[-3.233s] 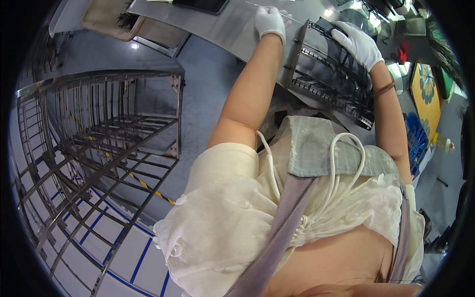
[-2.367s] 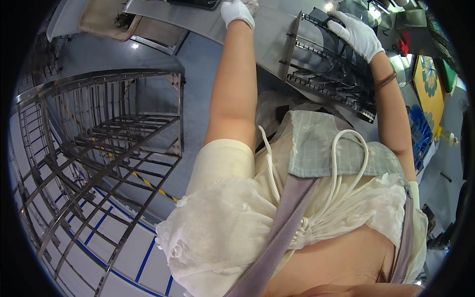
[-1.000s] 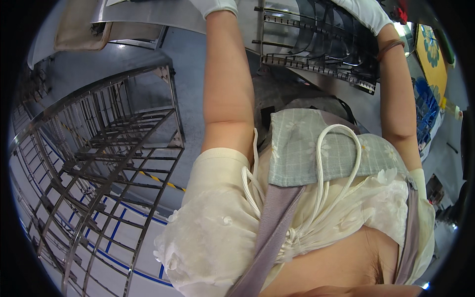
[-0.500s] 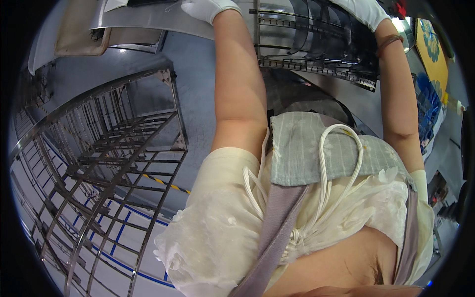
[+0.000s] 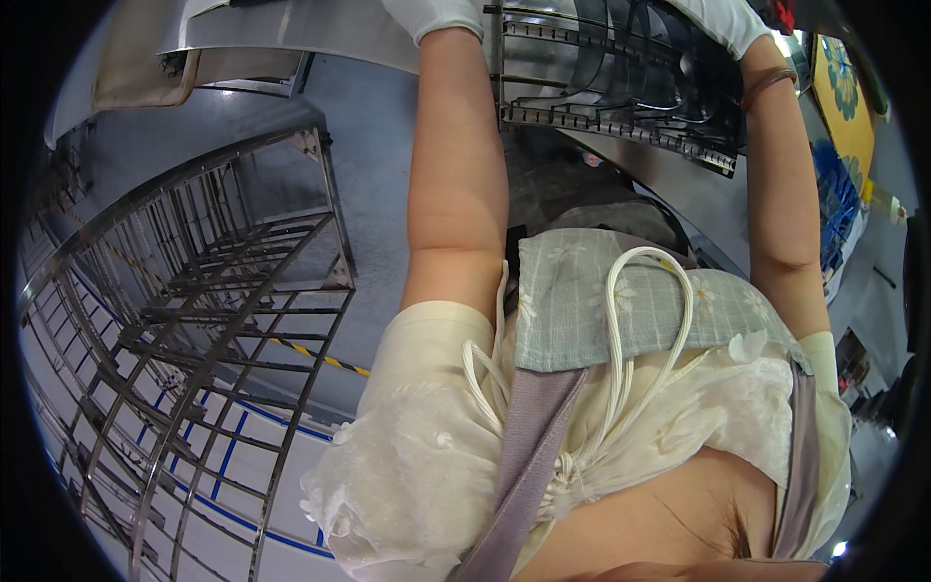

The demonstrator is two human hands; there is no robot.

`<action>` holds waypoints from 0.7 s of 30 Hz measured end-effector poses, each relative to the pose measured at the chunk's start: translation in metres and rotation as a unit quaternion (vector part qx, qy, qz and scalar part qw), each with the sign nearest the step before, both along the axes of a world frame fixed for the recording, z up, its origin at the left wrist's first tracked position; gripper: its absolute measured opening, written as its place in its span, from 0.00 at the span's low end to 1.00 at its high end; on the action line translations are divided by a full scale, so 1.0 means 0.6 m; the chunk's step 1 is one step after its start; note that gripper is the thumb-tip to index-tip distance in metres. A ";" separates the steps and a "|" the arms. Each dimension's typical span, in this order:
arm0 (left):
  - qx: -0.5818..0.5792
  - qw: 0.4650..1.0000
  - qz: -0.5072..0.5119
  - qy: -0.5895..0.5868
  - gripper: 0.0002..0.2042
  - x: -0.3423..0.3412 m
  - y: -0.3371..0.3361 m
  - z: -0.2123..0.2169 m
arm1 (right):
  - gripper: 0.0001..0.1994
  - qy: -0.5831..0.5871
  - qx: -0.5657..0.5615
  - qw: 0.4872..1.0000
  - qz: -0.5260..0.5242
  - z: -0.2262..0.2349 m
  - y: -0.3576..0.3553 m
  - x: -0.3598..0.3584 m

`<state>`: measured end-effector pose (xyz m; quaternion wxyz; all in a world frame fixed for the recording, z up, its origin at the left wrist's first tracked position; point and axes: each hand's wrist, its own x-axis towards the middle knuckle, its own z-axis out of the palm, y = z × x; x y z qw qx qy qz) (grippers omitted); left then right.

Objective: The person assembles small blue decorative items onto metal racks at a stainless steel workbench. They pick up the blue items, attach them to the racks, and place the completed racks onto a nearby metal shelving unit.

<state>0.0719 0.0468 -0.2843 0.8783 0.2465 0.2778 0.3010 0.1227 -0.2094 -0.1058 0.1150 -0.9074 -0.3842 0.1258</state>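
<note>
My left hand [image 5: 438, 16], in a white glove, is at the upper edge of the view, just left of a metal slotted rack [image 5: 626, 133]. Its fingers are cut off by the picture's edge. Several dark, glossy curved sheets [image 5: 669, 73] stand in the rack's slots. My right hand [image 5: 729, 27], gloved in white too, is over the rack's right far side. Its fingers are also out of sight, so whether it grips the rack or a sheet cannot be told.
A grey metal table [image 5: 291, 37] runs along the far side, with a beige tray [image 5: 145, 78] at its left. On my left stands an empty wire-shelf rack [image 5: 233, 291]. Blue plastic [image 5: 836, 194] and a yellow patterned panel [image 5: 846, 97] are at the right.
My left hand has moved right, closer to the slotted rack, and its fingers have slipped out of view. My right hand stays in nearly the same place.
</note>
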 end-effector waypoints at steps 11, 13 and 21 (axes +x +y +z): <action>0.562 0.727 -0.350 0.184 0.25 -0.076 0.072 0.054 | 0.28 0.025 -0.027 0.996 -0.083 0.044 -0.033 -0.009; 0.403 0.811 -0.332 0.264 0.22 -0.089 0.100 0.086 | 0.30 0.015 -0.031 0.992 -0.124 0.064 -0.064 -0.016; 0.409 0.801 -0.356 0.253 0.20 0.002 0.060 0.069 | 0.40 0.074 -0.069 0.977 -0.188 0.019 -0.132 0.002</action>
